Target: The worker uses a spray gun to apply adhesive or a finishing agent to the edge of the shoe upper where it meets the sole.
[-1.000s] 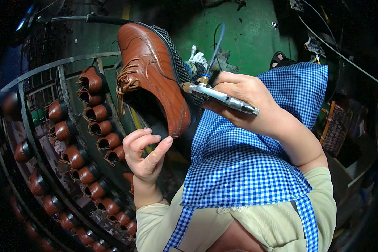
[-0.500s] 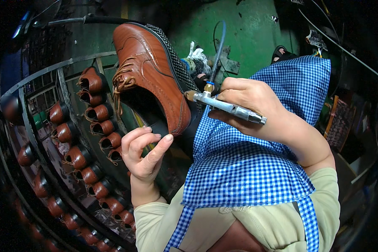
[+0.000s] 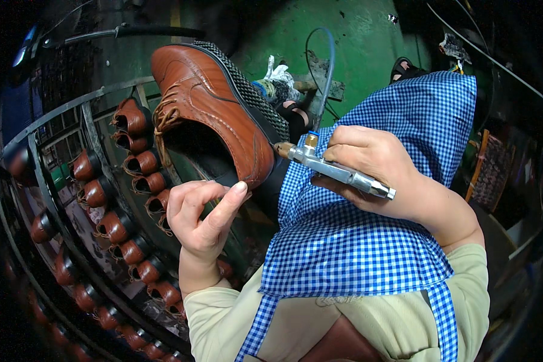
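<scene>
A brown leather lace-up shoe [image 3: 220,105] is held up before me, its black textured sole facing right and its toe pointing to the far left. My left hand [image 3: 202,217] pinches the shoe's heel rim between thumb and fingers; part of those fingers is hidden inside the opening. In my right hand [image 3: 368,160] is a metal spray gun [image 3: 347,175], gripped with the fingers wrapped round its body. Its brass nozzle points at the back of the heel, close to the leather. A blue air hose [image 3: 329,78] runs from the floor toward its blue fitting.
On the left stands a metal rack [image 3: 48,193] filled with several rows of brown shoes [image 3: 111,226]. A blue checked apron [image 3: 398,133] covers my lap. Beyond the shoe, a white bundled cloth [image 3: 279,77] lies near a sandalled foot on the green floor [image 3: 368,36].
The shoe has shifted slightly left and nearer, and my left hand has moved left with it. The spray gun has moved a little right and nearer to me.
</scene>
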### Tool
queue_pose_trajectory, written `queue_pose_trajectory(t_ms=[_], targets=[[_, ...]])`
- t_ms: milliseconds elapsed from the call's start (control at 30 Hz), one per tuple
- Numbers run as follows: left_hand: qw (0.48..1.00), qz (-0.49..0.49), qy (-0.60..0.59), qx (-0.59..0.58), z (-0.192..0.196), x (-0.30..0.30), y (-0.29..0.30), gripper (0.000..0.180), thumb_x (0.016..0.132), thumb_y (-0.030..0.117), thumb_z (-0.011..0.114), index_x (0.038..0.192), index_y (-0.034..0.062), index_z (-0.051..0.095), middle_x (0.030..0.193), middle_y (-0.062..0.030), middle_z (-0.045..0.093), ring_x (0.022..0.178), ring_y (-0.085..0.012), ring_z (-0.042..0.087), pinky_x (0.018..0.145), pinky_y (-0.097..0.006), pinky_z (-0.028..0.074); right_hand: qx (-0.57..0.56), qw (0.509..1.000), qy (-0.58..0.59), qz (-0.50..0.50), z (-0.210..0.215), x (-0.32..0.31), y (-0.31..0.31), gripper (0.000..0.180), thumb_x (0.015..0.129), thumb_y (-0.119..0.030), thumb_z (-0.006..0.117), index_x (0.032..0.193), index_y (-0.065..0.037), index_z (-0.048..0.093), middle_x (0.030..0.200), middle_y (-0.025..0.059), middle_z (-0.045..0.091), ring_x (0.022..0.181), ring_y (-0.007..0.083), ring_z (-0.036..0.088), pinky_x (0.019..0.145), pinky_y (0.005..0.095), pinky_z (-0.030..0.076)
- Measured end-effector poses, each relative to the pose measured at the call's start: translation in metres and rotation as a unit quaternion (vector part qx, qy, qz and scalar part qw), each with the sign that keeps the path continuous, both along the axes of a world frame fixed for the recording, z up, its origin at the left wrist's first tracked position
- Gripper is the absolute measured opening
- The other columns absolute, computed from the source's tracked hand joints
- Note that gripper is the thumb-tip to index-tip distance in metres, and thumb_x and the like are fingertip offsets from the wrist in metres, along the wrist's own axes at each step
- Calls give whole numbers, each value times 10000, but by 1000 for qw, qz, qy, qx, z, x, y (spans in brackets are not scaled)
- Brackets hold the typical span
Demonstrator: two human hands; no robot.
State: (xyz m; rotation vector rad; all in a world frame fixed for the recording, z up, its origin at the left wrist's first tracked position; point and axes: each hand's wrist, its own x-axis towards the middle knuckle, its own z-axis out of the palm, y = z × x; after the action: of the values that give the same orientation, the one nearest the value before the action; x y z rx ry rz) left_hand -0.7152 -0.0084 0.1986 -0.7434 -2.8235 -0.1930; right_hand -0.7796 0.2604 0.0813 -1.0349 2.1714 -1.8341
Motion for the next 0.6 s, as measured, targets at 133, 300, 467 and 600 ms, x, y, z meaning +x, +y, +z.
queue_pose_trajectory(t_ms=[133, 300, 467, 600], targets=[[1000, -12, 0, -1, -1, -7, 3, 563, 671, 92, 931, 1181, 253, 753, 856, 32, 606, 800, -199, 585, 727, -354, 544, -1, 1000, 0, -14, -1, 8, 4, 268, 749, -135, 878, 904, -36, 684, 808, 80, 601, 677, 246, 615, 567, 359, 511], [1000, -6, -15, 6, 1, -14, 11, 617, 645, 75, 946, 1205, 230, 737, 855, 16, 618, 783, -203, 585, 714, -351, 535, -5, 999, 12, -43, -2, 15, 7, 270, 743, -149, 874, 886, -35, 675, 807, 73, 600, 670, 239, 615, 563, 358, 509], [999, -14, -27, 14, 3, -24, 19, 643, 636, 48, 945, 1224, 188, 727, 861, 0, 640, 764, -204, 580, 654, -329, 480, 11, 997, 34, -75, -1, 19, 9, 270, 749, -168, 866, 898, -38, 682, 816, 72, 604, 675, 239, 618, 567, 344, 508], [999, -9, -29, 24, 3, -29, 25, 648, 640, 34, 940, 1235, 171, 722, 859, -5, 648, 748, -200, 568, 633, -321, 452, 31, 993, 50, -98, 0, 23, 8, 265, 746, -165, 863, 904, -43, 690, 824, 73, 618, 689, 236, 629, 574, 336, 513]])
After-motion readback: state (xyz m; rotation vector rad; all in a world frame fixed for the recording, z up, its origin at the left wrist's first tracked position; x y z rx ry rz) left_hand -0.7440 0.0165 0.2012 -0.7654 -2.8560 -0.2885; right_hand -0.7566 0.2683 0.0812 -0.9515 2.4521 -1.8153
